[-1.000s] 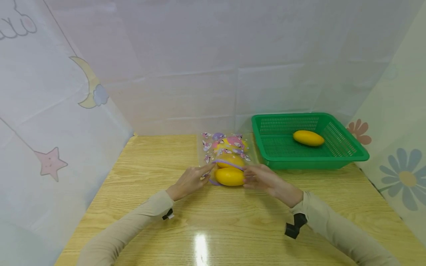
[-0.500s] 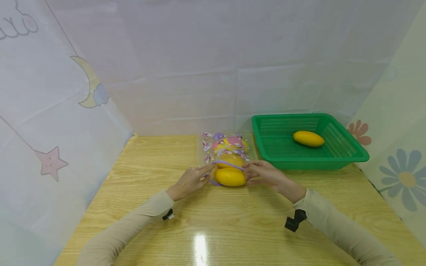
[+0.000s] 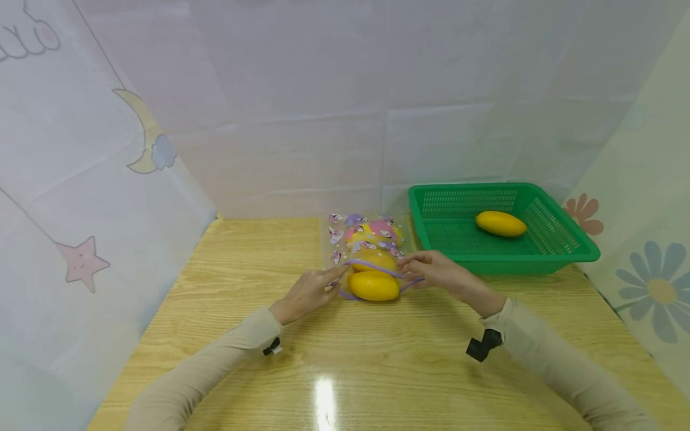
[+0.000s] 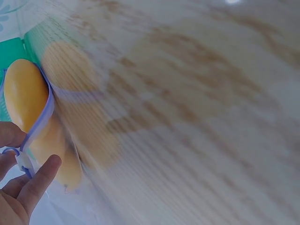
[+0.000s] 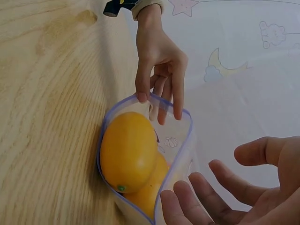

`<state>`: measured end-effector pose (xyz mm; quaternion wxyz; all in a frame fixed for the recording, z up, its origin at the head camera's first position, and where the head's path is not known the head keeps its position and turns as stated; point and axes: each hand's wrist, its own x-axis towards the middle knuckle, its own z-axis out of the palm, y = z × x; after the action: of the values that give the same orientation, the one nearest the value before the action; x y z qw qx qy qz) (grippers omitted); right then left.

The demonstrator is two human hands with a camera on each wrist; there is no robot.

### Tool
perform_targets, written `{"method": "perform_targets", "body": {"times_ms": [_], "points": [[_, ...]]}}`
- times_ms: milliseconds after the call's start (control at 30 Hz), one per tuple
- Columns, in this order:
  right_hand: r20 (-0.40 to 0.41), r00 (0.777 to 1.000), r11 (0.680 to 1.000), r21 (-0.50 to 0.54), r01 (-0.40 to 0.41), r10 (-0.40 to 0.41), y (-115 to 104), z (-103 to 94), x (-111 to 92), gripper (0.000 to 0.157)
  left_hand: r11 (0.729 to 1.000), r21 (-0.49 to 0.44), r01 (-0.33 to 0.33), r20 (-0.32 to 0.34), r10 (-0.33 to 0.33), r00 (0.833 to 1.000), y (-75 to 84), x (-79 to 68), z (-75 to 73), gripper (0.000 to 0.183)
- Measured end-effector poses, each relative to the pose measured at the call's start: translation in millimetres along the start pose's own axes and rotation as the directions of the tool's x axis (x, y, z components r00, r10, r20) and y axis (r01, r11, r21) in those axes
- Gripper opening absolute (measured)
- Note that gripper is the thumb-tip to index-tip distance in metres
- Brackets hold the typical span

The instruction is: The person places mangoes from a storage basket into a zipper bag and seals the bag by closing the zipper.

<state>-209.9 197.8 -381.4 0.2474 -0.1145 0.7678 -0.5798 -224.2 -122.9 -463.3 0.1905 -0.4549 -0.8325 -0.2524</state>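
A clear zip bag (image 3: 335, 240) with a printed pattern and purple zip edges lies on the table, its mouth spread towards me. One yellow mango (image 3: 374, 286) sits in the mouth, and more yellow fruit shows through the film behind it. My left hand (image 3: 305, 296) pinches the left end of the mouth; in the left wrist view a white slider (image 4: 23, 161) is between its fingers. At the right end of the mouth, my right hand (image 3: 439, 275) has its fingers loosely bent beside the purple edge (image 5: 180, 152), gripping nothing.
A green plastic basket (image 3: 501, 258) stands at the back right, close to the bag. Inside it lies another yellow mango (image 3: 501, 223). Printed cloth walls (image 3: 302, 120) border the wooden table (image 3: 259, 239) at the back and sides.
My right hand has drawn back to the right, off the mango's right end, and the purple edge there now shows. The left hand has stayed in place.
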Motion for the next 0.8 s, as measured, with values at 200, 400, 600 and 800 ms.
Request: {"method": "perform_targets", "body": {"times_ms": [200, 400, 600, 800], "points": [[0.018, 1.0, 0.994, -0.111, 0.021, -0.019, -8.5, -7.5, -2.0, 0.042, 1.0, 0.001, -0.004, 0.003, 0.004, 1.0, 0.1, 0.6, -0.5, 0.051], [0.016, 0.999, 0.98, -0.191, 0.051, -0.049, -16.7, -16.1, -4.6, 0.04, 1.0, -0.004, -0.019, -0.009, 0.019, 1.0, 0.1, -0.1, -0.2, 0.055], [-0.005, 0.999, 0.972, -0.231, 0.047, -0.05, -25.1, -27.5, -9.3, 0.043, 1.0, -0.007, -0.022, -0.007, 0.022, 1.0, 0.5, -0.4, 0.2, 0.056], [-0.062, 0.997, 0.951, -0.306, 0.034, -0.055, -33.3, -41.3, -13.3, 0.044, 1.0, 0.002, -0.024, -0.013, 0.024, 1.0, 0.1, -0.4, -0.1, 0.056]]}}
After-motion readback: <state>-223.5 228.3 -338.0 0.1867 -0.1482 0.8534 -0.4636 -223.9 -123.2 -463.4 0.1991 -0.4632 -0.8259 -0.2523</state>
